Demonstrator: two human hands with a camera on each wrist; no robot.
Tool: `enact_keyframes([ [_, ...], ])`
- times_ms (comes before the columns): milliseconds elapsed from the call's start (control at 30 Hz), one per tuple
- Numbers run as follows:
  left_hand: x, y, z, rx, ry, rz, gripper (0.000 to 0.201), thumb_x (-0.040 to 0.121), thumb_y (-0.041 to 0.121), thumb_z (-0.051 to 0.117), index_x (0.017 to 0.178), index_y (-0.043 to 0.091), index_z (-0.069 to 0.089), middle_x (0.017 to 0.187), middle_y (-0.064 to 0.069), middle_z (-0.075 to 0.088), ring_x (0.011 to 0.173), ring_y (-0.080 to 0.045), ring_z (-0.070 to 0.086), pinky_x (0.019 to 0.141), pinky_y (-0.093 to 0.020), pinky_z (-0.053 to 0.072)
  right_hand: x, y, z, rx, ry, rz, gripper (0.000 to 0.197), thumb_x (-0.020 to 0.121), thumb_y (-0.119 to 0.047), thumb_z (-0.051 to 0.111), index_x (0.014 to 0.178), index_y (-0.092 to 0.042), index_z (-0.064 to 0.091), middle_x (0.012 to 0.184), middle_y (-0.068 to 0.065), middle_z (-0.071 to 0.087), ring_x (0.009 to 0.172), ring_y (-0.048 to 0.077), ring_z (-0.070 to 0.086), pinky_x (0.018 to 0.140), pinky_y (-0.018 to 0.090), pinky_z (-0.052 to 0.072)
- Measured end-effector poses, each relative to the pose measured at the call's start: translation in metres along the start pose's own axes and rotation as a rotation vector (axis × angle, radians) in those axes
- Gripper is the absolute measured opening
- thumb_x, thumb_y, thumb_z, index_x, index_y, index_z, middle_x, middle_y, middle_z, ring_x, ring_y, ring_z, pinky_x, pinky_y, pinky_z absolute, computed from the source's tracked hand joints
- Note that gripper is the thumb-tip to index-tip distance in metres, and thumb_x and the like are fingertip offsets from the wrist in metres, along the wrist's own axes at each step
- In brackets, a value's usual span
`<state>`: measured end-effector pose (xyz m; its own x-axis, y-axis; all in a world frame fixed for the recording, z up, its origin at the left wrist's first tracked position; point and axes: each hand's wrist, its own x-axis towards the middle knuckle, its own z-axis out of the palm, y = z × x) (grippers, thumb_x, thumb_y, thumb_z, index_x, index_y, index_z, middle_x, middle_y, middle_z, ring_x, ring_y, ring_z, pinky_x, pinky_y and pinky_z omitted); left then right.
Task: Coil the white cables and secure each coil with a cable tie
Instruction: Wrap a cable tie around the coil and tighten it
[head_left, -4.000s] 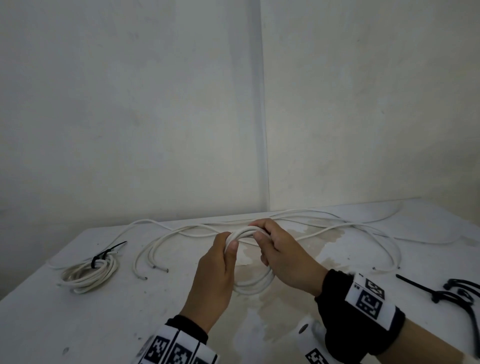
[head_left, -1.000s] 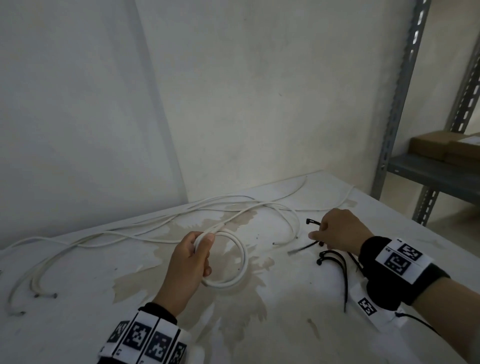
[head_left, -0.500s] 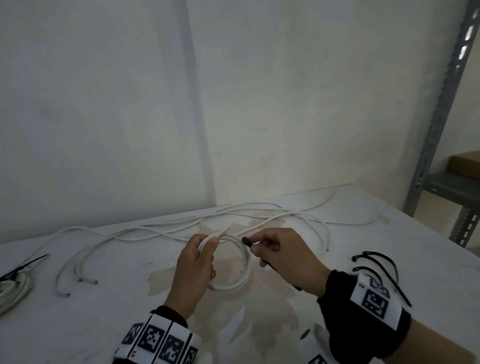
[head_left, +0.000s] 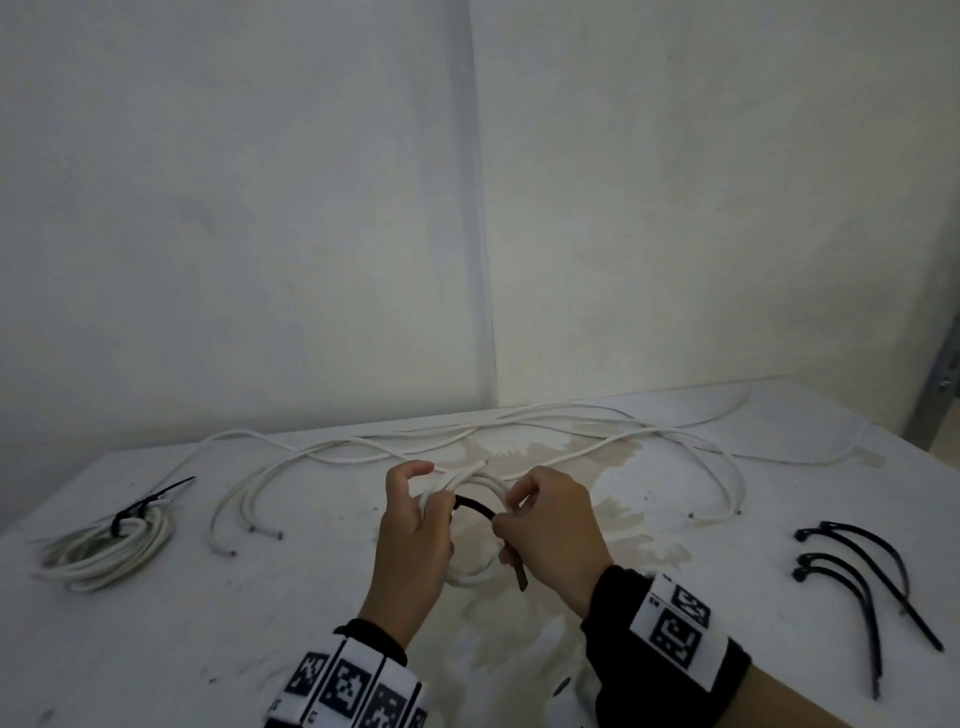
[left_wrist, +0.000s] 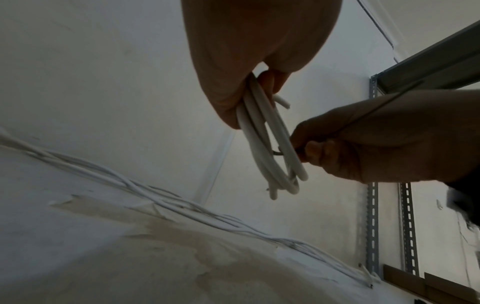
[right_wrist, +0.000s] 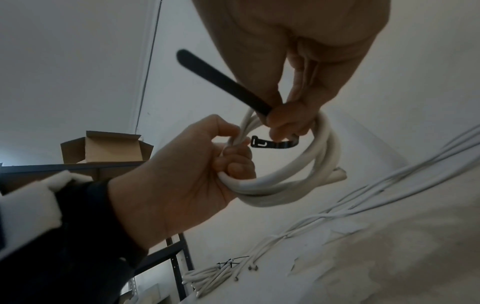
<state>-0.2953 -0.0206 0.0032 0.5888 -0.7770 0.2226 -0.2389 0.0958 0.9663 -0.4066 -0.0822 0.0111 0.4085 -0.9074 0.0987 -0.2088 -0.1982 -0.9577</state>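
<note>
Since half a second ago, black cable tie (head_left: 475, 506) brought in across the white cable coil (right_wrist: 291, 174), head end near left thumb. Left hand (head_left: 415, 540) gripping coil above the worktop (head_left: 156, 623); right hand (head_left: 553, 525) pinching tie. Spare ties (head_left: 862, 571) well right; tied coil (head_left: 111, 545) far left.

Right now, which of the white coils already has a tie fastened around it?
The coil lying on the table at far left, with a black tie cinched around it. The coil in the left hand is unfastened; its tie is still loose in the right hand.
</note>
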Motion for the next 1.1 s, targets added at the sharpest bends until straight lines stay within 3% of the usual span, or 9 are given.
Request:
enact_keyframes([
  [133,-0.001,-0.003,0.0,0.027,-0.027,0.015,0.026,0.092,0.007,0.043,0.111,0.025,0.043,0.053,0.001,0.042,0.046,-0.01,0.037,0.055,-0.034,0.036,-0.003,-0.004,0.014,0.079,0.028,-0.029,0.021,0.075,0.005,0.06,0.073,-0.01,0.046,0.061,0.007,0.054,0.036,0.011,0.057,0.039,0.022,0.043],
  [267,0.001,-0.005,-0.004,-0.032,-0.04,-0.067,0.021,0.092,0.007,0.043,0.103,0.022,0.051,0.049,0.007,0.042,0.042,-0.007,0.035,0.051,-0.03,0.034,-0.005,-0.004,0.018,0.239,0.041,-0.026,0.019,0.077,0.004,0.063,0.072,-0.007,0.048,0.059,0.007,0.055,0.04,0.014,0.06,0.042,0.022,0.046],
  [433,0.001,-0.002,-0.01,-0.048,-0.091,-0.052,0.025,0.092,0.005,0.04,0.091,0.013,0.064,0.041,0.01,0.034,0.04,-0.005,0.031,0.046,-0.025,0.032,-0.005,-0.005,0.013,0.435,-0.149,0.014,0.008,0.081,0.004,0.064,0.079,-0.002,0.06,0.062,0.01,0.058,0.045,0.016,0.061,0.05,0.022,0.052],
  [567,0.003,0.001,-0.013,-0.099,-0.091,-0.072,0.024,0.092,0.004,0.039,0.09,0.01,0.062,0.045,0.01,0.033,0.042,-0.006,0.031,0.045,-0.023,0.033,-0.006,-0.006,0.005,0.351,-0.305,-0.056,0.017,0.086,0.006,0.055,0.082,-0.006,0.067,0.065,0.002,0.063,0.053,0.007,0.063,0.058,0.015,0.051],
  [633,0.004,0.002,-0.013,-0.103,-0.083,-0.074,0.023,0.09,0.003,0.036,0.088,0.009,0.059,0.051,0.003,0.035,0.045,-0.01,0.033,0.044,-0.023,0.033,-0.007,-0.006,-0.001,0.265,-0.391,-0.106,0.022,0.086,0.007,0.054,0.085,-0.007,0.07,0.07,-0.004,0.065,0.064,0.005,0.065,0.066,0.014,0.051],
  [767,0.005,0.001,-0.015,-0.112,-0.077,-0.099,0.023,0.089,0.005,0.035,0.093,0.01,0.057,0.06,-0.004,0.042,0.055,-0.013,0.041,0.051,-0.026,0.035,-0.009,-0.005,-0.003,0.062,-0.494,-0.334,0.019,0.075,-0.007,0.069,0.094,-0.008,0.073,0.092,-0.005,0.056,0.085,0.008,0.06,0.082,0.018,0.049],
  [867,0.006,0.001,-0.016,-0.144,-0.106,-0.114,0.023,0.091,0.008,0.036,0.101,0.009,0.056,0.074,-0.014,0.054,0.068,-0.023,0.052,0.062,-0.034,0.042,-0.011,-0.002,0.002,0.107,-0.455,-0.455,0.029,0.07,-0.025,0.067,0.092,-0.008,0.073,0.099,-0.006,0.06,0.09,0.008,0.062,0.085,0.017,0.049],
  [967,0.006,0.002,-0.016,-0.175,-0.113,-0.13,0.021,0.09,0.005,0.034,0.094,0.009,0.055,0.065,-0.008,0.046,0.055,-0.014,0.044,0.049,-0.025,0.038,-0.009,0.002,0.005,0.213,-0.376,-0.496,0.019,0.081,-0.005,0.061,0.097,-0.006,0.072,0.093,-0.002,0.07,0.09,0.007,0.065,0.084,0.017,0.048],
  [1100,0.003,0.003,-0.014,-0.19,-0.127,-0.152,0.022,0.091,0.004,0.033,0.092,0.01,0.053,0.056,0.001,0.036,0.044,-0.007,0.033,0.046,-0.024,0.034,-0.006,0.001,0.002,0.305,-0.342,-0.456,0.016,0.084,-0.001,0.059,0.087,-0.012,0.071,0.078,-0.011,0.07,0.08,0.001,0.063,0.077,0.015,0.048],
])
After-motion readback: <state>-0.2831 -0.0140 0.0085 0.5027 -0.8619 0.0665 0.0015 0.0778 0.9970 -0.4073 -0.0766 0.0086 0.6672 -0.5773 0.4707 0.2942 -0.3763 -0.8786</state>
